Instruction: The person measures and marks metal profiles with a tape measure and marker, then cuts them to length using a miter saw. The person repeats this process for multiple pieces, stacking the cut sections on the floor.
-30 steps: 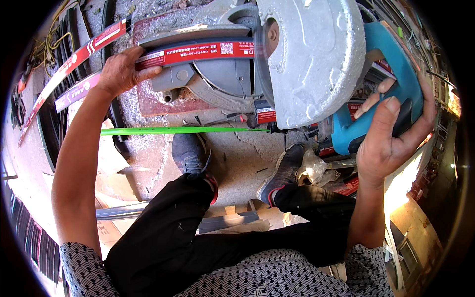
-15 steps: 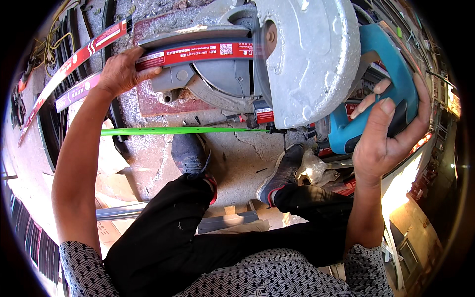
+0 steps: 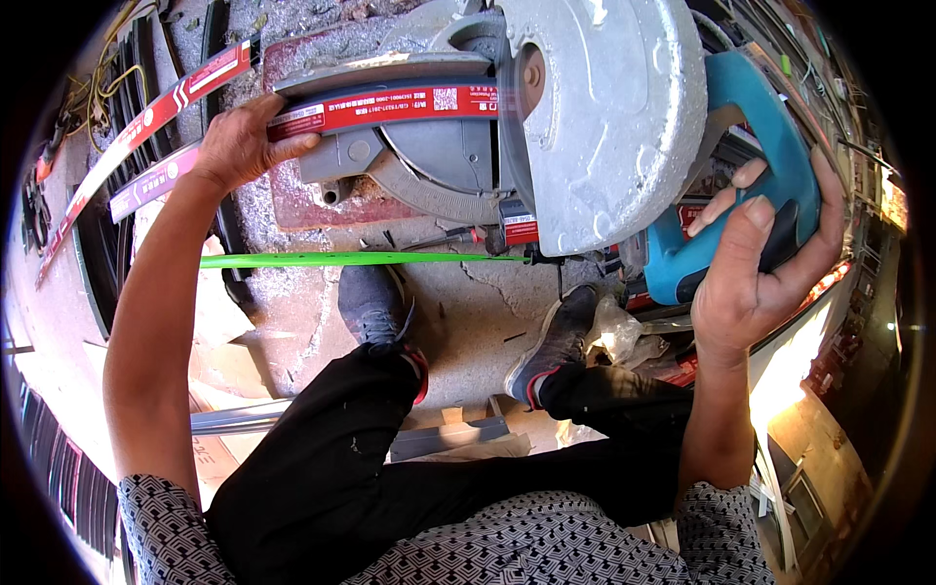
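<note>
A miter saw with a broad grey blade guard (image 3: 609,127) stands before me, its round blade partly showing at the guard's left side. My right hand (image 3: 765,263) is wrapped around the saw's teal handle (image 3: 795,185). Across the grey saw base (image 3: 439,156), along the fence (image 3: 390,70), lies a dark profile strip with red printed film (image 3: 390,109). Its right end passes behind the blade and guard, where I cannot see it. My left hand (image 3: 239,146) grips the strip's left part, thumb in front and fingers over the far side, well left of the blade.
More film-covered strips (image 3: 146,122) lie at the left. A bright green strip (image 3: 361,258) runs across in front of the saw, above my shoes (image 3: 373,304). Cardboard (image 3: 229,370), a clear plastic bag (image 3: 619,327) and metal shavings (image 3: 283,18) lie on the floor.
The saw head and my right hand on its handle have shifted very slightly left. My left hand and the strip look unmoved.
</note>
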### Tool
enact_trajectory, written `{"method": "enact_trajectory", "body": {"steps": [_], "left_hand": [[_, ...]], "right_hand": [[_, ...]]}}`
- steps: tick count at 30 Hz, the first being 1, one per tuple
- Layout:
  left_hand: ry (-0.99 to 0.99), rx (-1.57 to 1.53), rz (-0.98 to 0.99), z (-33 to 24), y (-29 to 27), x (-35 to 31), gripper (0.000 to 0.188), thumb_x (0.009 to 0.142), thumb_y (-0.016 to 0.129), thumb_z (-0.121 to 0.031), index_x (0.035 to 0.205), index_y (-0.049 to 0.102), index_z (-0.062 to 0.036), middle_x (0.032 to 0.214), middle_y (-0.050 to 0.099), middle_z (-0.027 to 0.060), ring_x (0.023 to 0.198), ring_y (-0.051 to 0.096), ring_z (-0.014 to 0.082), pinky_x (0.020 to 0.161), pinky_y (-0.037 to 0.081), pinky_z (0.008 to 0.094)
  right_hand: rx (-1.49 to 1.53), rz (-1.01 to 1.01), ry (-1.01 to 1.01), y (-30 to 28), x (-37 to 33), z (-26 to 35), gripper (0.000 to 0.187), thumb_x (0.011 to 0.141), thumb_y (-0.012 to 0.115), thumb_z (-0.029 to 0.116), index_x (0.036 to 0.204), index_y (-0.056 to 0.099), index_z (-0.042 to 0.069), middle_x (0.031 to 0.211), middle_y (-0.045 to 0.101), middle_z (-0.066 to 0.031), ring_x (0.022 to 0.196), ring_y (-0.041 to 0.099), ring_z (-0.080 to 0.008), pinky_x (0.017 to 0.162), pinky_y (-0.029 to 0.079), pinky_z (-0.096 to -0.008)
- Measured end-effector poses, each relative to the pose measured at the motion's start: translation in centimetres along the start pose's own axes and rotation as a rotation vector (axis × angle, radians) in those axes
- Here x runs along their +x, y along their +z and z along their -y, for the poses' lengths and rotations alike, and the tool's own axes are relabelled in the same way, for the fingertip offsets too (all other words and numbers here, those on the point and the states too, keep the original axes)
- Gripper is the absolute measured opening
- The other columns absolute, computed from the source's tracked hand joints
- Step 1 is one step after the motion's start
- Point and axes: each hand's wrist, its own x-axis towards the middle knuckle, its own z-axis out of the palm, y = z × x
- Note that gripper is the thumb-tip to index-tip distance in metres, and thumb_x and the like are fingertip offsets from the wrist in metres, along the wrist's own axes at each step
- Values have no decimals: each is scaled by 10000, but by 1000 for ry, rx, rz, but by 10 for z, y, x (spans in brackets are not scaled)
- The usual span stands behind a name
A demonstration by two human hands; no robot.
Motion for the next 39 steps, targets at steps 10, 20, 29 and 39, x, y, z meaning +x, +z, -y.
{"method": "enact_trajectory", "body": {"steps": [10, 20, 29, 39], "left_hand": [[2, 58, 16, -1, -2, -1, 794, 827, 660, -777, 1058, 657, -17, 1008, 712, 214, 946, 715, 420, 846, 567, 504], [-1, 69, 5, 5, 2, 1, 672, 841, 723, -673, 982, 595, -29, 986, 692, 224, 923, 685, 451, 792, 531, 533], [20, 60, -75, 43, 25, -7, 687, 815, 784, -567, 1151, 647, 17, 933, 669, 239, 857, 665, 450, 759, 512, 517], [59, -19, -68, 33, 27, 2, 715, 868, 691, -692, 945, 546, 3, 821, 604, 258, 794, 611, 492, 714, 469, 546]], "right_hand": [[59, -41, 26, 3, 1, 1, 543, 1041, 567, 100, 1497, 303, -29, 1037, 616, -143, 663, 564, -120, 618, 512, -250], [123, -37, 61, 3, 1, 3, 538, 1050, 553, 102, 1519, 312, -1, 1053, 624, -141, 672, 581, -142, 573, 532, -279], [61, -102, -92, 4, 1, -13, 589, 910, 645, -8, 1460, 438, -42, 1293, 593, -234, 1082, 649, -354, 927, 535, -390], [-13, -90, -138, -5, -1, -9, 675, 873, 666, -19, 1495, 408, 27, 1134, 606, -223, 906, 665, -360, 781, 557, -429]]}}
